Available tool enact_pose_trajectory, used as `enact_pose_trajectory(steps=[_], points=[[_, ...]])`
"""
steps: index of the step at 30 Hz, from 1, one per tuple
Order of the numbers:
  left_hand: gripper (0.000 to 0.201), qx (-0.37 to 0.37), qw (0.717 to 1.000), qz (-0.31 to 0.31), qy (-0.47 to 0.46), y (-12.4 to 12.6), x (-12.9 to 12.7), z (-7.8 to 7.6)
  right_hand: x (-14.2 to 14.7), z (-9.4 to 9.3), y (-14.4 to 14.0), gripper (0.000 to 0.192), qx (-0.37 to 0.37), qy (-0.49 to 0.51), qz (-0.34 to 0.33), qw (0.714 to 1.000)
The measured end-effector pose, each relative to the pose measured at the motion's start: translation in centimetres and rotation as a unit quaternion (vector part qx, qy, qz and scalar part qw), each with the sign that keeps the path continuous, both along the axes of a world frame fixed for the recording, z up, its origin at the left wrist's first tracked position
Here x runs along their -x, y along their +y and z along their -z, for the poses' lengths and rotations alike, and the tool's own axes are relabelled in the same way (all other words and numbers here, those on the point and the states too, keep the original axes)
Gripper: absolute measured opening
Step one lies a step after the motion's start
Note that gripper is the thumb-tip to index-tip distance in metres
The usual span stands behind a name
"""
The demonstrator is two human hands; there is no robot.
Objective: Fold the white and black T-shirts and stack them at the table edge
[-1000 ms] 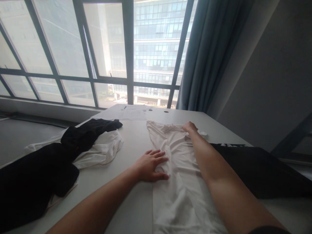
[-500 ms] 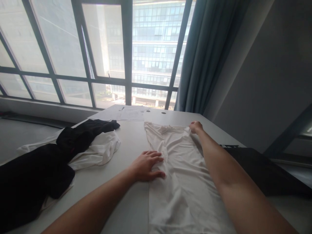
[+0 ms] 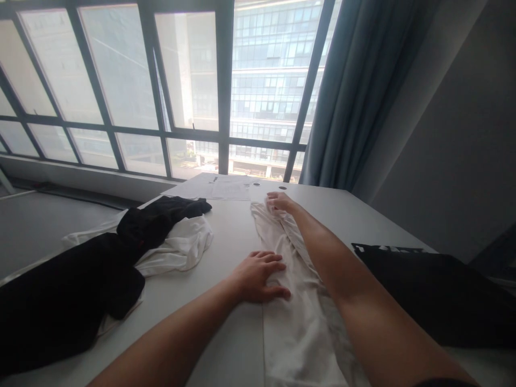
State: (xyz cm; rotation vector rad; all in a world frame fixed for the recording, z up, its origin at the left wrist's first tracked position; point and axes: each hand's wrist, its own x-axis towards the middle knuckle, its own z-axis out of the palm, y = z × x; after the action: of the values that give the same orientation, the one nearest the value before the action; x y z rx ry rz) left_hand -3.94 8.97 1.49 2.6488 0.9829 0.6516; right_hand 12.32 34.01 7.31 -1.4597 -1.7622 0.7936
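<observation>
A white shirt (image 3: 298, 317) lies lengthwise on the white table, its right side folded over toward the left and its surface wrinkled. My left hand (image 3: 261, 275) rests palm down on the shirt's left edge, fingers spread. At the far end, my right hand (image 3: 279, 202) has its fingers closed on the shirt's cloth. My right forearm crosses over the shirt's right side and hides part of it.
Black clothing (image 3: 76, 290) and a crumpled white garment (image 3: 181, 244) lie to the left. On the right is a flat black item (image 3: 427, 290). Papers (image 3: 229, 188) lie at the table's (image 3: 374, 226) far end, below the window; a curtain (image 3: 355, 102) hangs beyond.
My right hand has moved left, carrying the shirt's far right corner over, so the shirt now looks narrower. My left hand stays on the cloth. The view has shifted slightly.
</observation>
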Motion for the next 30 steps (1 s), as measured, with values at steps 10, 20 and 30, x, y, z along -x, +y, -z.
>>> enact_pose_trajectory(steps=[10, 20, 30], points=[[0.066, -0.002, 1.000, 0.000, -0.001, 0.0, 0.0, 0.0, -1.6, 3.0, -2.3, 0.056, -0.066, -0.303, -0.018, 0.951], [0.066, 0.002, 1.000, -0.007, 0.005, -0.2, -0.1, -0.2, -0.9, 6.2, -3.8, 0.080, 0.026, -0.401, -0.063, 0.914], [0.068, 0.009, 1.000, -0.006, 0.007, -0.2, -0.1, -0.4, -2.5, 5.5, -2.2, 0.058, -0.083, -0.441, 0.065, 0.891]])
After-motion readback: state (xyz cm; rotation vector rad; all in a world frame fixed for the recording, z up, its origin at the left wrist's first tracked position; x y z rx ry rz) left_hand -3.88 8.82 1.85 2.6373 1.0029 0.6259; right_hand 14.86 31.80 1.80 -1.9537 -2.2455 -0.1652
